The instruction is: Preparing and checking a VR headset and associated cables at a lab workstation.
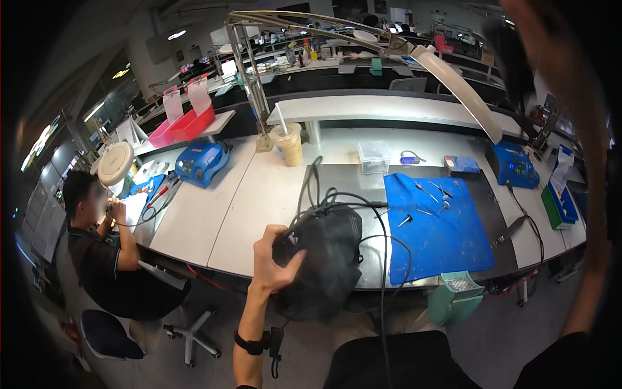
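My left hand (275, 262) is wrapped round the side of a black, soft-looking bag (327, 253) at the bench's front edge. Its thumb lies over the near face, and the bag is partly blurred. Black cables (334, 198) loop out of the bag's top and across the bench; one hangs down towards my lap. My right arm rises along the right rim, and my right hand (541, 35) is high at the upper right, smeared by motion. Beside it is a dark, blurred shape (512, 65); whether the hand holds it is unclear.
A blue cloth (434, 227) with several small metal tools lies right of the bag. Behind stand an iced drink cup (287, 146), a clear box (374, 157) and blue machines (202, 164). A lamp arm (311, 19) spans overhead. A seated co-worker (97, 246) is at left.
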A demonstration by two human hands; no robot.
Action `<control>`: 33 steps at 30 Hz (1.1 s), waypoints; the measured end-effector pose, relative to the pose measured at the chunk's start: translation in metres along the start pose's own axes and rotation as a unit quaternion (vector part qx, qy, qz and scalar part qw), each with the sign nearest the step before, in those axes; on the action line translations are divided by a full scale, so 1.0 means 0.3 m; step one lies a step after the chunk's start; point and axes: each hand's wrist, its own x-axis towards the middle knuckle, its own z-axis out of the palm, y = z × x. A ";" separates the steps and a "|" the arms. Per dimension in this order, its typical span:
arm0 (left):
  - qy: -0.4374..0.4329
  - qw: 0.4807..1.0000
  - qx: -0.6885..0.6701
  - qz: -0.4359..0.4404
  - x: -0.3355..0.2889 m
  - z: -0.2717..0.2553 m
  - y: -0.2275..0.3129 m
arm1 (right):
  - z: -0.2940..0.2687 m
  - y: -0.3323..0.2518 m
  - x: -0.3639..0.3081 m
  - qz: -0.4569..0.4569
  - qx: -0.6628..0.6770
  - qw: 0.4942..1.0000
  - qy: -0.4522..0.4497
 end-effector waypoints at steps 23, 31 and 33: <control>0.018 0.977 0.039 0.207 0.068 0.045 -0.112 | 0.661 -0.397 -0.704 0.286 0.630 0.360 -0.626; 0.012 0.978 0.031 0.205 0.069 0.035 -0.121 | 0.701 -0.402 -0.682 0.227 0.629 0.371 -0.644; 0.036 0.983 0.023 0.176 0.083 0.038 -0.110 | 0.693 -0.366 -0.644 0.204 0.588 0.534 -0.572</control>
